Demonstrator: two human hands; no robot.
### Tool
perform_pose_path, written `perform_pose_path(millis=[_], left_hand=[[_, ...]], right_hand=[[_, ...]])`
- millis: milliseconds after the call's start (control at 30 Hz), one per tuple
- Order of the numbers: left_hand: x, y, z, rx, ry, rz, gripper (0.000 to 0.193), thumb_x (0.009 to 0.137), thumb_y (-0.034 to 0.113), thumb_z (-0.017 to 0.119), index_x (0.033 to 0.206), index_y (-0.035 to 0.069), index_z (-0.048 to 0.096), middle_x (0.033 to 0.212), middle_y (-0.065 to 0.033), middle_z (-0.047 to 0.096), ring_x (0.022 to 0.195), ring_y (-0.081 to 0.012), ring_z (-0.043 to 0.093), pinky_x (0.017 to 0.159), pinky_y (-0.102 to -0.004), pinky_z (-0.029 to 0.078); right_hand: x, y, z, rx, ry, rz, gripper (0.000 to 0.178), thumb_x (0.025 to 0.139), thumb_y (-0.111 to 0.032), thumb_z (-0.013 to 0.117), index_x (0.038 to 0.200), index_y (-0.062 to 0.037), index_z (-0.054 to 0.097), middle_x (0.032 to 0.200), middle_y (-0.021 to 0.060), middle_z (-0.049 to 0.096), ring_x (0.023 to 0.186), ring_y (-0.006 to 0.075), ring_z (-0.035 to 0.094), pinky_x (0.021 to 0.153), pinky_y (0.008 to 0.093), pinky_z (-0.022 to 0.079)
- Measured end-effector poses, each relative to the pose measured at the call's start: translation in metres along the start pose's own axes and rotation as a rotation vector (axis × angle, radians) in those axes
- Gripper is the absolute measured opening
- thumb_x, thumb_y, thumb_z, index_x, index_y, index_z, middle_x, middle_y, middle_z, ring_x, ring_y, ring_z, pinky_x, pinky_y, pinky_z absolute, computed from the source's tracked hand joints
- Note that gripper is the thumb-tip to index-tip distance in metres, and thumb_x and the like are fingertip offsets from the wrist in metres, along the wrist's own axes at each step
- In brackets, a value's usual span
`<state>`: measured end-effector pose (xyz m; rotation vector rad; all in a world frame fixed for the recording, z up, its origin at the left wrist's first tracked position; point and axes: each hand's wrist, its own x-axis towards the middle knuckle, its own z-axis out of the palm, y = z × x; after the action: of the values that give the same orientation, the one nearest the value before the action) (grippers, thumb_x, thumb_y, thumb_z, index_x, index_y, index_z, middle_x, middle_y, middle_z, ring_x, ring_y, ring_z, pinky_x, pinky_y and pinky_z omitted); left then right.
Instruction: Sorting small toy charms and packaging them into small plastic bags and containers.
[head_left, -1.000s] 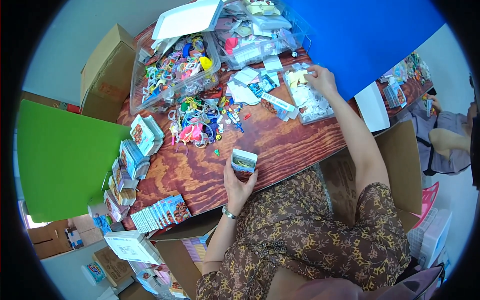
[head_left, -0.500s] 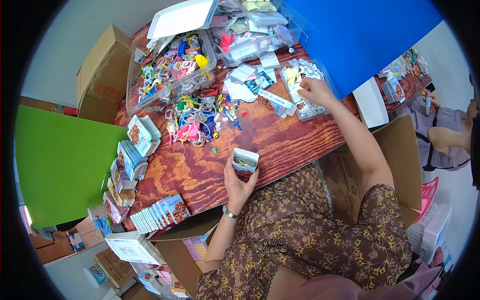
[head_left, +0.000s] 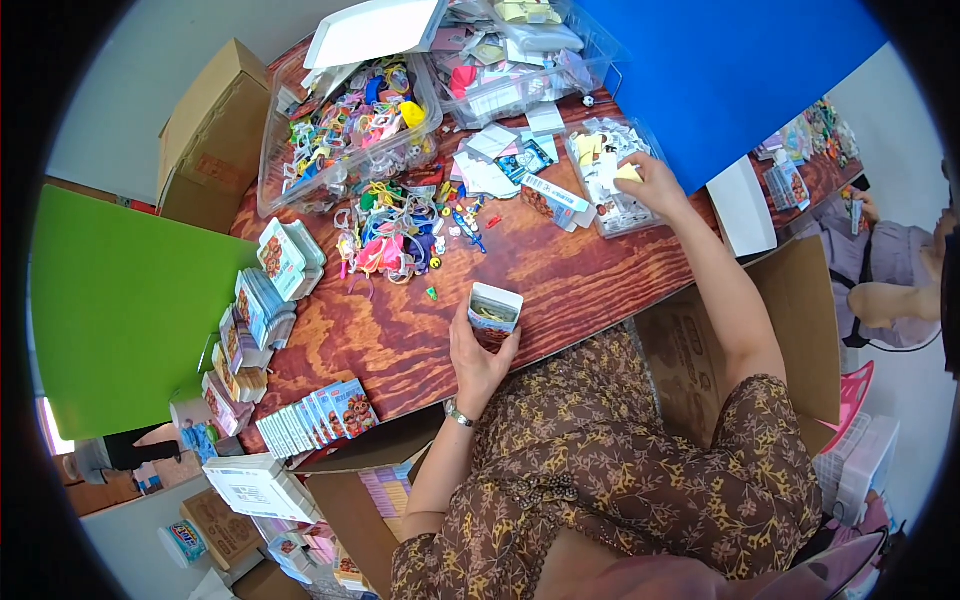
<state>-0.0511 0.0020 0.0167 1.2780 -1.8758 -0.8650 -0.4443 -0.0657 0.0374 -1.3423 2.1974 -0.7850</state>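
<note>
Near the table's front edge, my left hand is closed round a small open carton, its top facing up and some yellowish contents showing inside. My right hand pinches a small pale yellow slip of paper over a shallow clear tray of white and yellow paper pieces. Just left of that tray lies another small carton on its side, with a blue packet and loose white cards behind it.
Colourful trinkets lie heaped before a clear bin of more trinkets. A second clear bin holds packets. Flat cartons stand in rows at the left. Green and blue panels flank the table; a co-worker sits at right.
The right hand has moved slightly right and toward me, with a pale yellow slip now visible in its fingers. The left hand still holds the carton in nearly the same place.
</note>
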Motion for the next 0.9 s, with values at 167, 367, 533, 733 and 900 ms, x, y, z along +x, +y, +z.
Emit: perform_pose_path(millis=[167,367,533,733,900], left_hand=[[0.004,0.004,0.004,0.029,-0.014,0.068,0.085,0.075,0.019,0.086,0.144,-0.002,0.041,0.129,-0.0225,0.058,0.116,-0.0388,0.057,0.098,-0.0463,0.047],[0.009,0.008,0.007,0.031,-0.018,0.073,0.086,0.074,0.018,0.085,0.145,-0.002,0.040,0.128,-0.0228,0.058,0.118,-0.0395,0.056,0.099,-0.0469,0.046],[0.008,0.006,0.009,0.048,-0.006,0.118,0.087,0.074,0.019,0.085,0.145,-0.002,0.039,0.127,-0.0231,0.058,0.115,-0.0399,0.056,0.097,-0.0476,0.046],[0.003,0.003,0.010,0.060,-0.013,0.102,0.086,0.073,0.019,0.086,0.144,-0.001,0.041,0.124,-0.0218,0.060,0.112,-0.0376,0.059,0.094,-0.0458,0.048],[0.006,0.004,0.011,0.066,0.005,0.150,0.087,0.073,0.020,0.085,0.144,-0.002,0.039,0.121,-0.0225,0.060,0.108,-0.0400,0.057,0.092,-0.0483,0.047]], right_hand=[[-0.007,0.008,-0.014,0.024,-0.090,-0.034,0.029,0.087,-0.020,0.074,0.109,-0.0022,0.069,0.089,0.0105,0.071,0.081,0.0178,0.065,0.072,0.0348,0.050],[-0.012,-0.004,-0.022,-0.138,-0.029,-0.060,0.026,0.088,-0.025,0.074,0.107,-0.0063,0.070,0.089,0.0152,0.071,0.084,0.0281,0.069,0.075,0.0389,0.052],[-0.016,-0.010,-0.029,-0.222,0.031,-0.053,0.022,0.089,-0.023,0.072,0.105,-0.0080,0.070,0.092,0.0178,0.072,0.088,0.0344,0.070,0.076,0.0416,0.053],[-0.016,0.005,-0.014,-0.193,0.025,-0.083,0.016,0.092,-0.024,0.067,0.106,-0.0167,0.070,0.091,0.0159,0.072,0.087,0.0396,0.068,0.076,0.0477,0.052],[-0.012,0.018,-0.013,-0.279,0.355,-0.584,0.013,0.094,-0.018,0.068,0.104,-0.0103,0.069,0.092,0.0114,0.072,0.085,0.0273,0.070,0.075,0.0376,0.053]])
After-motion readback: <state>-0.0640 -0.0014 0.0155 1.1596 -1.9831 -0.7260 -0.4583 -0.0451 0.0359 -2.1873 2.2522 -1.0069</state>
